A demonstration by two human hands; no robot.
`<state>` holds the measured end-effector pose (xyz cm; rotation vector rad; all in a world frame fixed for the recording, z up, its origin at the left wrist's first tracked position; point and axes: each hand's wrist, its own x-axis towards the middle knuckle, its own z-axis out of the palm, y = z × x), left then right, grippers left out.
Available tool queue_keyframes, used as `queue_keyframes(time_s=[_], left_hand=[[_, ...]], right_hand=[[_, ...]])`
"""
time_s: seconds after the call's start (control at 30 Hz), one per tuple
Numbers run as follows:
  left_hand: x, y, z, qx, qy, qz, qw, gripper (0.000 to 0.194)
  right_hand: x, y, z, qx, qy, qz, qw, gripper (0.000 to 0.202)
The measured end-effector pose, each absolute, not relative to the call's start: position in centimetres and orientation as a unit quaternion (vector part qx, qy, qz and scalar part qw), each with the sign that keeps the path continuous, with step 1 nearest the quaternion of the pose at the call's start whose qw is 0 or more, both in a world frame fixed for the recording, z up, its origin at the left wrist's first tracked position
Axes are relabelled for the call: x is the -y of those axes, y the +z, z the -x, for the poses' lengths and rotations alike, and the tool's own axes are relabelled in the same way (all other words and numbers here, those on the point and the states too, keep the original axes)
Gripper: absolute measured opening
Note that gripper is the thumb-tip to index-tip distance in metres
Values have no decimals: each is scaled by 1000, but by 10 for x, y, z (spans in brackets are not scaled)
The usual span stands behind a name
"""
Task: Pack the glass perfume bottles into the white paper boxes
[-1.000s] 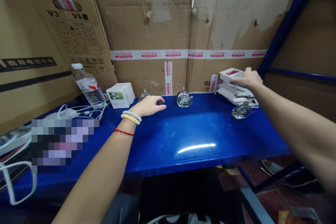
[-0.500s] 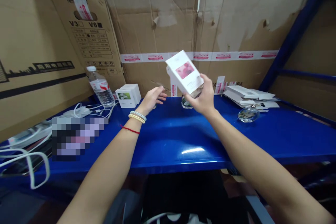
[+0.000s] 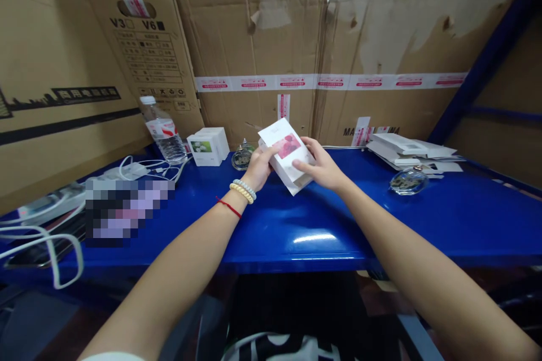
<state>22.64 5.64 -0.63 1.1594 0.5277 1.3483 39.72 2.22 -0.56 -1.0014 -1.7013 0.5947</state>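
Between my two hands a white cardboard box (image 3: pixel 292 153) with a pink flower picture is held tilted above the blue table. My left hand (image 3: pixel 261 166) grips its left side, thumb on the printed face. On the right edge my right hand (image 3: pixel 320 164) is closed, with its thumb across the lower part of the face. A flap sticks out at the box's lower end. Just behind my left hand stands a round glass bottle (image 3: pixel 242 157), partly covered by the fingers. Another glass bottle (image 3: pixel 409 181) lies on the table to the right.
Small white boxes (image 3: pixel 207 148) and a water bottle (image 3: pixel 165 134) stand at the back left. Cables, a power strip (image 3: pixel 55 208) and a phone (image 3: pixel 42 254) lie on the left. Flattened white boxes (image 3: pixel 410 149) are stacked at the back right. Cardboard walls (image 3: pixel 262 39) enclose the blue table (image 3: pixel 271 237).
The box has come down and now rests between both hands. My left hand moved right and took hold of its left side; before, only my right hand held it.
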Motion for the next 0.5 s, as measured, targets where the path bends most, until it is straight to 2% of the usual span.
queue_keyframes(time_s=[0.13,0.27,0.37,0.5], left_hand=[[-55,-9,-227,-229,543,-535,605,44],[-56,-9,-231,-256,587,-504,580,43],[-54,-7,-235,-242,628,-466,574,41],[-47,-5,-239,-244,631,-467,570,47]], right_hand=[[-22,-1,-399,614,479,406,478,48],[-22,-1,-399,570,547,404,461,29],[-20,-1,-399,585,542,426,428,27],[-16,1,-399,632,514,420,399,37]])
